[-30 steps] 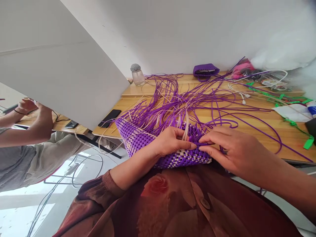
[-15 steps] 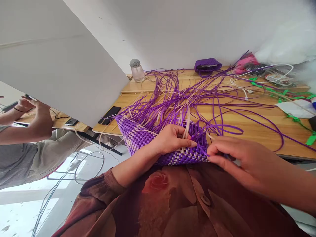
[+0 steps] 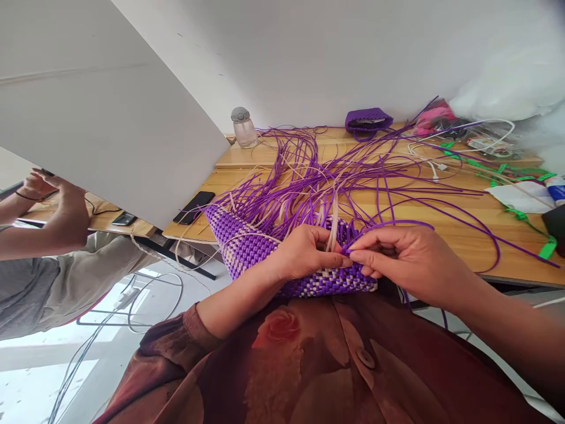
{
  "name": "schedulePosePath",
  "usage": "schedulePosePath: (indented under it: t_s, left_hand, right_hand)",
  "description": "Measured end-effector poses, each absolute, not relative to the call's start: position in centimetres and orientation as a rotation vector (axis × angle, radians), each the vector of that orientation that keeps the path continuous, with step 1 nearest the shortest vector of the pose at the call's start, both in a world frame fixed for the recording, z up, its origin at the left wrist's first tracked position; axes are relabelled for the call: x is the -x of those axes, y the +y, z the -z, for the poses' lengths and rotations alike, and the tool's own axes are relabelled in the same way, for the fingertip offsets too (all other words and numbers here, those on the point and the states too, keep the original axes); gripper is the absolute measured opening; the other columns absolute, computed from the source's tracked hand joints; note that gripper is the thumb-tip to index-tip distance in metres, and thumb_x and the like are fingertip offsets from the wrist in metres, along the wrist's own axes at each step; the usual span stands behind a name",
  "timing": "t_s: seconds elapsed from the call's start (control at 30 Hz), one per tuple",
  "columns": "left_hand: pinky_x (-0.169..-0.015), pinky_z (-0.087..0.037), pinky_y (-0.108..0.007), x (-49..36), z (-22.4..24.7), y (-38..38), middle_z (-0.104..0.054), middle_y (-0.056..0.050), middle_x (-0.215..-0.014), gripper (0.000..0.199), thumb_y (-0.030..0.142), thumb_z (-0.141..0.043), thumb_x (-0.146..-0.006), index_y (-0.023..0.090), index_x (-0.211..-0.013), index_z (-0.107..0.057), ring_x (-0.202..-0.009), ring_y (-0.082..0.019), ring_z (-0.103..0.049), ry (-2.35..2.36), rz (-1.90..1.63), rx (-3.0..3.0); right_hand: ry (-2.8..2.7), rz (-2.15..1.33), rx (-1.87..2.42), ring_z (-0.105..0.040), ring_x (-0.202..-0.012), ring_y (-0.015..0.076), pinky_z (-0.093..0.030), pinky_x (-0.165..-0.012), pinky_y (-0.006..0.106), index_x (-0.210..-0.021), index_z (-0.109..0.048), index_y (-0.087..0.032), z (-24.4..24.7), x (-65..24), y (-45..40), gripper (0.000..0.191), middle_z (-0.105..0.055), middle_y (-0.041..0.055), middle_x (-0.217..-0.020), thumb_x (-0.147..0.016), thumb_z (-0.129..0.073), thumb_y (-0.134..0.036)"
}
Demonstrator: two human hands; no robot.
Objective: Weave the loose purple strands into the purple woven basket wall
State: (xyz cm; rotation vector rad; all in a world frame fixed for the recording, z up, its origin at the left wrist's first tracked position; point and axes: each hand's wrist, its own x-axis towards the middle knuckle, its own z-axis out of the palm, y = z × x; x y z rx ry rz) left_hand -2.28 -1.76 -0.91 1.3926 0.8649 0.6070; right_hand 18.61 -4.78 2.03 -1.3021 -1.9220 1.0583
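Note:
A purple and cream woven piece (image 3: 247, 250) lies at the table's front edge against my body, with long loose purple strands (image 3: 300, 191) fanning out behind it. My left hand (image 3: 311, 250) rests on its upper edge, thumb and fingers closed on the weave beside upright cream strands (image 3: 335, 218). Close by on the right, my right hand (image 3: 388, 256) pinches a purple strand at the edge, its fingertips almost touching my left thumb. The fingertips partly hide where the strand meets the weave.
On the wooden table (image 3: 445, 212) are a lidded bottle (image 3: 244, 129), a phone (image 3: 194, 207), a purple pouch (image 3: 368, 121), a white cable (image 3: 485, 122) and green ties (image 3: 549, 247). Beyond a grey partition (image 3: 101, 106), another person's arms (image 3: 53, 218) show at left.
My right hand has moved left and slightly up, from the right end of the weave to beside my left thumb. My left hand has stayed nearly in place.

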Motion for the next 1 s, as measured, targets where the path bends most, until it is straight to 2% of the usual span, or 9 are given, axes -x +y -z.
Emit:
schedulePosePath:
  t_s: [0.13,0.33,0.53,0.67,0.73,0.87,1.0]
  left_hand:
    - [-0.049,-0.022,-0.022,2.2,1.0,-1.9,-0.047,0.007,-0.056,0.035,0.036,-0.084,-0.064,0.014,-0.067,-0.058,-0.051,-0.005,-0.033,0.891,-0.627,-1.429]
    - [-0.049,-0.021,-0.022,2.1,1.0,-1.9,-0.047,0.007,-0.057,0.034,0.037,-0.083,-0.066,0.014,-0.069,-0.058,-0.05,-0.005,-0.033,0.891,-0.627,-1.43]
    - [-0.05,-0.022,-0.022,2.1,0.9,-1.7,-0.047,0.007,-0.057,0.034,0.036,-0.084,-0.064,0.013,-0.067,-0.059,-0.052,-0.005,-0.034,0.868,-0.625,-1.423]
    - [-0.051,-0.025,-0.022,2.2,0.8,-1.6,-0.049,0.007,-0.059,0.031,0.035,-0.083,-0.064,0.013,-0.07,-0.062,-0.054,-0.005,-0.036,0.826,-0.612,-1.43]
    - [-0.051,-0.024,-0.022,2.2,0.9,-1.6,-0.048,0.007,-0.059,0.029,0.034,-0.082,-0.065,0.013,-0.07,-0.062,-0.054,-0.006,-0.036,0.825,-0.603,-1.446]
    - [-0.049,-0.021,-0.022,2.1,1.2,-1.6,-0.043,0.008,-0.057,0.025,0.03,-0.078,-0.066,0.014,-0.067,-0.059,-0.052,-0.005,-0.031,0.843,-0.603,-1.476]
    - [-0.05,-0.025,-0.021,1.8,1.2,-1.7,-0.043,0.007,-0.057,0.023,0.028,-0.075,-0.064,0.014,-0.065,-0.056,-0.053,-0.006,-0.034,0.887,-0.659,-1.485]
  right_hand:
    - [-1.86,-1.138,1.361,-0.067,-0.057,0.0144,-0.053,-0.054,0.024,-0.088,-0.071,-0.018,-1.6,-18.5,-4.4,0.021,-0.071,0.0013,-0.065,-0.085,-0.071,-0.039]
    - [-1.838,-1.086,1.4,-0.067,-0.054,0.0156,-0.049,-0.049,0.023,-0.078,-0.064,-0.019,-2.0,-18.3,-4.3,0.018,-0.069,0.0008,-0.06,-0.084,-0.071,-0.035]
    - [-2.028,-0.478,1.273,-0.064,-0.06,0.0139,-0.046,-0.056,0.027,-0.077,-0.071,-0.02,-2.2,-17.3,-5.1,0.009,-0.071,-0.0006,-0.07,-0.085,-0.069,-0.024]
    - [-2.233,-0.232,1.057,-0.069,-0.084,0.0166,-0.051,-0.074,0.028,-0.097,-0.073,-0.019,-2.2,-17.6,-5.7,0.017,-0.075,0.0026,-0.092,-0.093,-0.058,-0.015]
    - [-2.283,-0.122,1.015,-0.069,-0.09,0.0174,-0.052,-0.078,0.028,-0.104,-0.073,-0.019,-1.9,-17.7,-5.9,0.023,-0.074,0.0038,-0.098,-0.093,-0.054,-0.011]
    - [-2.344,0.129,1.048,-0.069,-0.082,0.0201,-0.05,-0.072,0.032,-0.103,-0.072,-0.018,-1.6,-17.1,-6.2,0.026,-0.073,0.0059,-0.093,-0.092,-0.051,-0.008]
    - [-2.525,0.257,1.162,-0.067,-0.079,0.0234,-0.046,-0.068,0.035,-0.102,-0.07,-0.015,-2.4,-16.1,-6.6,0.024,-0.07,0.0088,-0.09,-0.088,-0.053,-0.007]
